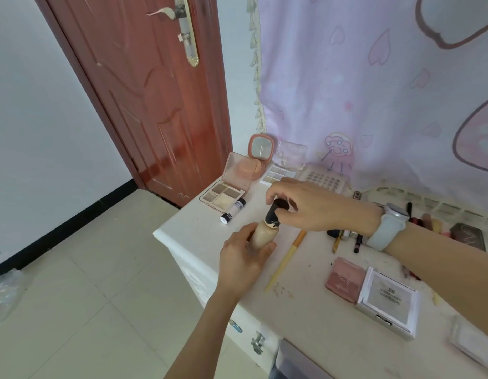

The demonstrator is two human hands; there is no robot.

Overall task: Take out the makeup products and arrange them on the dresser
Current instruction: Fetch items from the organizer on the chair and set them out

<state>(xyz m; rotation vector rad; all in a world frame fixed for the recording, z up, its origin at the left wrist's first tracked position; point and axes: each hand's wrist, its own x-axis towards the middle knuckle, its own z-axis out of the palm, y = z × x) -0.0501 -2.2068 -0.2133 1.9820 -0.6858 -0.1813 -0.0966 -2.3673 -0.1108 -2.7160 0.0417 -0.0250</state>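
Observation:
A beige foundation bottle with a black pump top is held tilted above the white dresser. My left hand grips its body from below. My right hand, with a pale watch on the wrist, pinches the black top. Behind them lie an open four-pan palette, a small white tube with black caps, an open pink compact with a mirror and two eyeshadow palettes.
A yellow brush handle lies beside the bottle. A pink case, a white square compact, pencils and a dark tin sit to the right. A red door stands left; a pink curtain hangs behind.

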